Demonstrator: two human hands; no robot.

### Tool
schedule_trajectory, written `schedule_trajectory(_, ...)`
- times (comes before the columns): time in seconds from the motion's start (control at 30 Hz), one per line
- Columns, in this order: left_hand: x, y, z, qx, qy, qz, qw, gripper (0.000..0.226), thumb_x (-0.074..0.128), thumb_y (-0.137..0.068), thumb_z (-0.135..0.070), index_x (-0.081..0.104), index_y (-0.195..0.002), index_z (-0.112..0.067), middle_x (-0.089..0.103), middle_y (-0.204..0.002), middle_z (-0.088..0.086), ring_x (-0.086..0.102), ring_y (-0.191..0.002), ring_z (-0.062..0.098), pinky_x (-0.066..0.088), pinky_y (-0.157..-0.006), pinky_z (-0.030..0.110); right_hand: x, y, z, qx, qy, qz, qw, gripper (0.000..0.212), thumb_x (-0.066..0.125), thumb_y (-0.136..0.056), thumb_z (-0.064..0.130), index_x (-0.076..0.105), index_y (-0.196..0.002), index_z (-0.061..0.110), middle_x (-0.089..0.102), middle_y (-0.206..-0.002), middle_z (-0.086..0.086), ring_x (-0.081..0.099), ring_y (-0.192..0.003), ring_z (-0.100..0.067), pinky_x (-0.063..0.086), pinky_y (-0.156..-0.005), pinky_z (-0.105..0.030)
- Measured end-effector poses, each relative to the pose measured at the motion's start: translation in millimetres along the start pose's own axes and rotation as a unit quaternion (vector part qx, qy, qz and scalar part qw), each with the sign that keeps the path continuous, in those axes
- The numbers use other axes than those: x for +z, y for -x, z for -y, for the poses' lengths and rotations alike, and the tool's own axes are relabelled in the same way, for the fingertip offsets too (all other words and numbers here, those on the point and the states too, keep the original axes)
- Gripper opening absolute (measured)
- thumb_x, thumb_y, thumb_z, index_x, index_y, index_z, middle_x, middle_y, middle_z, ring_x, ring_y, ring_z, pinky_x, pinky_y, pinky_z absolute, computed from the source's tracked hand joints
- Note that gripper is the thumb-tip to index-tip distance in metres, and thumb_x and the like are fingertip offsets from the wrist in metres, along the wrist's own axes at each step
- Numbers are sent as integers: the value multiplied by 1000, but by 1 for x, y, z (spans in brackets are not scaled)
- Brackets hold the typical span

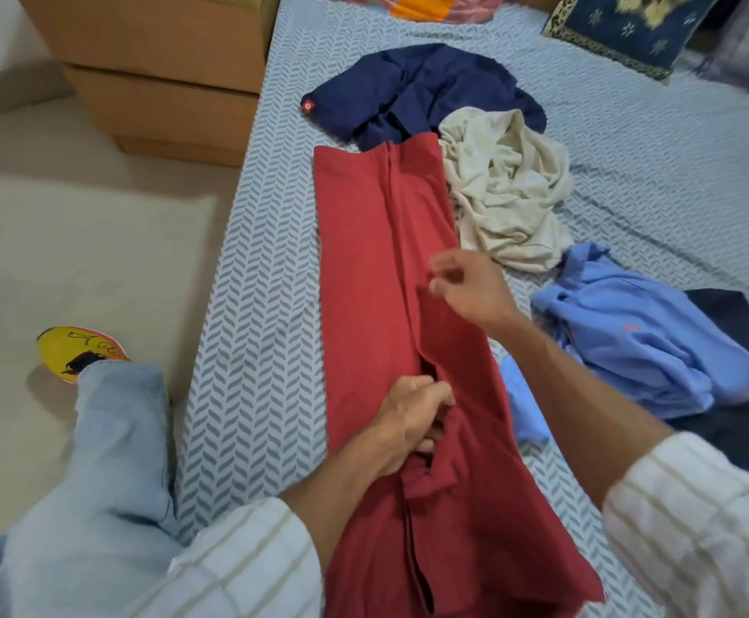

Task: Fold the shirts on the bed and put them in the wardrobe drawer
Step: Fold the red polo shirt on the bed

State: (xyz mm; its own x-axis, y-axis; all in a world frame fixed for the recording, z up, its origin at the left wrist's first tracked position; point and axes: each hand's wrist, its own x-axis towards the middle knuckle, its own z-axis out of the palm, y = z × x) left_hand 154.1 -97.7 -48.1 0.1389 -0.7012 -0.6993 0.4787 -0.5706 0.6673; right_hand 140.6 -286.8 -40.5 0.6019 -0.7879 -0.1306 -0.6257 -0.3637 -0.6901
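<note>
Soft, even indoor light with faint shadows; the right hand is motion-blurred, and wide-angle distortion bends the frame edges.

Right hand motion-blurred; whether its fingers pinch the red shirt cannot be told. Left hand: fingertips buried in a red fold. Red shirt's near end cut by bottom edge. Dark garment half under the light blue shirt (type unclear). Cushion and orange cloth cropped at top.
</note>
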Motion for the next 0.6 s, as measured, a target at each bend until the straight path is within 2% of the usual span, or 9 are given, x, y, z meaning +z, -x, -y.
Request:
schedule_trajectory(0.1,1,22,13,-8,-33,-28,999,12,59,-86,-27,55,-77,-21,46,-60,-1,37,-44,13,27,-45,21,-6,55,-17,6,33,34,999,22,77,-80,13,76,-100,22,71,-84,10,66,-80,-9,50,-84,-25)
schedule_trajectory(0.17,-2,34,24,4,-85,-43,995,24,67,-80,-49,60,-81,-26,55,-66,-6,46,-53,11,34,-52,25,-8,88,-24,-8,27,46,999,17,77,-82,15,76,-97,23,66,-77,18,58,-69,3,44,-76,-17)
schedule_trajectory(0.23,-2,47,30,15,-125,-32,992,39,77,-66,-58,63,-85,-27,64,-75,-7,56,-67,12,42,-63,29,-8,115,-31,-22,17,37,999,14,76,-84,16,75,-96,23,66,-75,18,56,-65,7,42,-70,-12)
schedule_trajectory(0.33,1,60,32,27,-139,-1,990,58,86,-55,-44,65,-103,-20,70,-90,7,63,-80,20,52,-75,38,-6,142,-40,-36,3,58,998,18,70,-87,13,74,-99,26,72,-88,14,65,-79,-2,50,-80,-18)
schedule_trajectory(0.43,6,76,25,70,-158,4,985,53,84,-62,-26,62,-111,-19,63,-82,5,59,-75,17,53,-78,40,-1,153,-49,-62,34,100,992,28,65,-87,6,75,-107,22,70,-104,13,66,-98,-10,51,-94,-29)
schedule_trajectory(0.5,8,84,25,62,-158,1,985,52,82,-68,-19,58,-113,-24,60,-80,1,60,-71,15,54,-69,39,1,155,-52,-68,38,97,992,29,66,-87,4,75,-108,22,68,-105,13,65,-99,-9,50,-96,-29)
schedule_trajectory(0.6,6,95,33,12,-120,-7,993,52,73,-79,-4,49,-119,-27,61,-80,-1,62,-63,12,52,-52,29,5,157,-54,-66,40,95,993,27,71,-86,10,74,-111,21,69,-109,10,65,-99,-9,50,-95,-27)
